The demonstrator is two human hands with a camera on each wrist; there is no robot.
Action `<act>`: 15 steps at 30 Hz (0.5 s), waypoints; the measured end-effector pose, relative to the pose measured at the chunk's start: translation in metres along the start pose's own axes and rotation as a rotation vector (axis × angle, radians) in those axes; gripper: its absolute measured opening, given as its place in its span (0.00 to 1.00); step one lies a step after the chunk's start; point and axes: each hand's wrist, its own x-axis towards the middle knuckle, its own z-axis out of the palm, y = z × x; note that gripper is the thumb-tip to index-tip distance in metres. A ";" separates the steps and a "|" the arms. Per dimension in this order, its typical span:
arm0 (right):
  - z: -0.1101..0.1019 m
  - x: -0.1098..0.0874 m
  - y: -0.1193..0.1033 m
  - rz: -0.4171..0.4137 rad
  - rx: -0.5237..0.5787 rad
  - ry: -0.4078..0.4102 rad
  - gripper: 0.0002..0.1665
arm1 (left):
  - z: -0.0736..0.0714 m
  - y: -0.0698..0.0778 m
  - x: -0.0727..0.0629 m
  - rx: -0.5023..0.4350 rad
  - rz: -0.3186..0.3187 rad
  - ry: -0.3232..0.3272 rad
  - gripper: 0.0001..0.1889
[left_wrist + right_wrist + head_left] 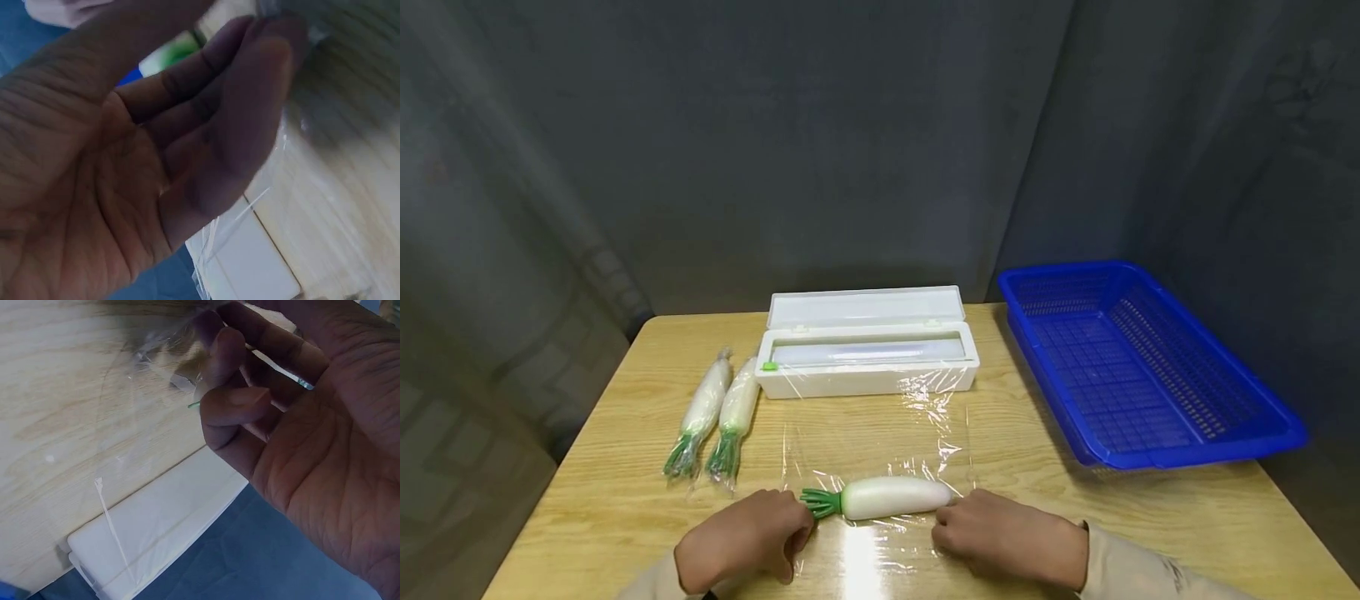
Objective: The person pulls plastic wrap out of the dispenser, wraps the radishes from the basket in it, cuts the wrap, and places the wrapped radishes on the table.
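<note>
A white radish (897,497) with green leaf stalks lies sideways on a sheet of clear plastic wrap (865,442). The sheet runs from the open white wrap dispenser (865,382) toward me. Beside the stalks, my left hand (748,537) grips the wrap with curled fingers; the left wrist view has film bunched at the fingertips (265,56). At the root tip, my right hand (1003,537) pinches the wrap's other side, and film trails from its fingers (234,406) in the right wrist view. The exact contact is partly hidden in both wrist views.
Two wrapped radishes, one outer (703,408) and one inner (737,412), lie left of the dispenser. A blue plastic basket (1056,404) stands at the table's right side. Dark curtains (850,150) hang behind the wooden table (617,475).
</note>
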 end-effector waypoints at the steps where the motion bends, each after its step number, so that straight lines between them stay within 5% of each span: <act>1: 0.000 0.000 0.000 0.002 0.002 -0.002 0.17 | 0.002 0.001 -0.001 0.030 0.009 0.018 0.20; 5: -0.002 -0.001 0.001 0.022 0.045 -0.049 0.16 | 0.004 0.002 -0.004 0.087 0.051 0.068 0.20; 11: -0.012 -0.002 0.010 0.078 0.237 -0.100 0.15 | -0.011 -0.001 -0.010 -0.049 0.068 0.023 0.18; 15: -0.022 -0.003 0.021 0.144 0.378 -0.102 0.16 | -0.027 -0.007 -0.012 -0.086 0.110 0.058 0.17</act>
